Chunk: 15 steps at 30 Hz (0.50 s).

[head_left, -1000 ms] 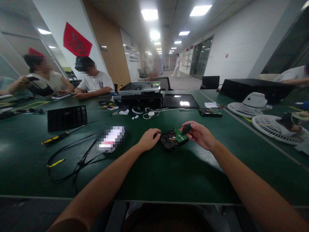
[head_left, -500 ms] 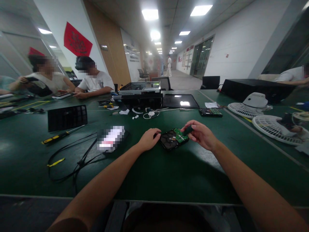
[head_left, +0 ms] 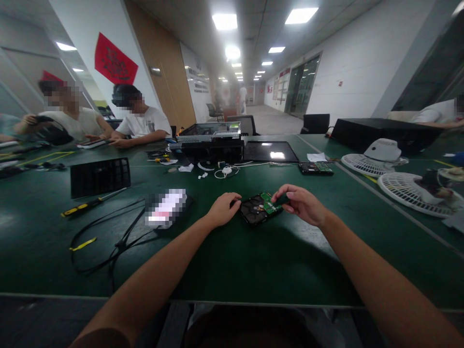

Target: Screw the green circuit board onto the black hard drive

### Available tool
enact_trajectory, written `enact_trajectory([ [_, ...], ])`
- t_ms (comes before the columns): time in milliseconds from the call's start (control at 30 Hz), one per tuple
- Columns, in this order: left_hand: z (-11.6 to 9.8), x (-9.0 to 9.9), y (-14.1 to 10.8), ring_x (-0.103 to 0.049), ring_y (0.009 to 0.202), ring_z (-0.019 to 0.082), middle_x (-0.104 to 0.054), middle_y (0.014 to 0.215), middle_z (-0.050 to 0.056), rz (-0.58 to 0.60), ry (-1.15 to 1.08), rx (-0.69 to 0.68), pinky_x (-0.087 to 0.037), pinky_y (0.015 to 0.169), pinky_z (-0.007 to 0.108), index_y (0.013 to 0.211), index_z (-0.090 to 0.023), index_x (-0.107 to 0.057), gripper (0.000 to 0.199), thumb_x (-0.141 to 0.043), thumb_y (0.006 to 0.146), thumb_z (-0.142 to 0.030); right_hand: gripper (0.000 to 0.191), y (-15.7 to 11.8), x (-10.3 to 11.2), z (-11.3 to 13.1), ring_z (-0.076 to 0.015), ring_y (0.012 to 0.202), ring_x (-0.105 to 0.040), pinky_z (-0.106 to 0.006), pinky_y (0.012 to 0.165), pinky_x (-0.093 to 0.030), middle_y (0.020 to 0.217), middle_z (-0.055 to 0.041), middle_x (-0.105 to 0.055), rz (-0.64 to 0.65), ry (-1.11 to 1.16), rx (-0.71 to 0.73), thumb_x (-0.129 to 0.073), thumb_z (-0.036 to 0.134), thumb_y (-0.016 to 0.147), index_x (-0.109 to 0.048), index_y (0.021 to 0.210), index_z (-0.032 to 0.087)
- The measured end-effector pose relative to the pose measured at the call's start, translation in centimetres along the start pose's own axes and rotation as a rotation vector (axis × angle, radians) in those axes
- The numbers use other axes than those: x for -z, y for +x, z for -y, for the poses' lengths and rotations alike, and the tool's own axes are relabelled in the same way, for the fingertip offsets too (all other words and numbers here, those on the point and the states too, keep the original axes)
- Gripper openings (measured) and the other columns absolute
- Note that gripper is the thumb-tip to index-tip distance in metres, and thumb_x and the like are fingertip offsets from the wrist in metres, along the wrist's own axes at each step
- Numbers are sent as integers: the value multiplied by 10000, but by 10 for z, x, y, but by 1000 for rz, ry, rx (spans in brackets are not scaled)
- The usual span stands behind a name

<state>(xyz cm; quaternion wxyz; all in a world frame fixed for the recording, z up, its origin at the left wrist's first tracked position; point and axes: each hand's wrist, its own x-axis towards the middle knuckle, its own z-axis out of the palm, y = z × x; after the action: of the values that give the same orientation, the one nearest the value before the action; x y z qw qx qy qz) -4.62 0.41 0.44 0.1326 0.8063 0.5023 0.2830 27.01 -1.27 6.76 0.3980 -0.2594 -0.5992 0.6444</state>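
Note:
A hard drive [head_left: 253, 208] lies on the green table in front of me, its green circuit board [head_left: 267, 203] facing up. My left hand [head_left: 225, 208] has its curled fingers on the drive's left edge, holding it. Over the right end of the board, my right hand [head_left: 299, 204] is closed in a pinch, with the fingertips close to the circuit board. Something small and dark shows between thumb and fingers, too hidden to name.
Left of me are a phone-like device [head_left: 166, 208] with black cables, a yellow-black screwdriver [head_left: 78, 210] and a dark screen [head_left: 99, 178]. Another drive [head_left: 315, 168] lies at the right, near white fan parts [head_left: 416, 193]. An opened computer case [head_left: 210, 140] stands at the back.
My right index finger has come down closer to the board, and the dark thing in that hand shows less. The left hand and drive stay in place.

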Motion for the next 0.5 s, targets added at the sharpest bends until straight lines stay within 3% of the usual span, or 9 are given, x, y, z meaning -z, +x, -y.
enact_trajectory([
  [167,0,0,0,-698,1119,257,-739,1211,91,11,1,29,-558,990,410,1281,-207,-687,294,-561,1049,-335,289,-2,-2,1,-103,583,-465,-261,490,-308,1031,-83,-723,38,-17,-34,-720,395,891,-738,1116,214],
  [500,3,-3,1,-682,1143,263,-748,1190,87,-6,10,-3,-541,1035,432,1260,-208,-695,282,-563,1036,-315,285,-1,-4,0,-103,589,-458,-251,457,-278,950,-69,-693,42,-45,-9,-635,442,963,-763,1031,196],
])
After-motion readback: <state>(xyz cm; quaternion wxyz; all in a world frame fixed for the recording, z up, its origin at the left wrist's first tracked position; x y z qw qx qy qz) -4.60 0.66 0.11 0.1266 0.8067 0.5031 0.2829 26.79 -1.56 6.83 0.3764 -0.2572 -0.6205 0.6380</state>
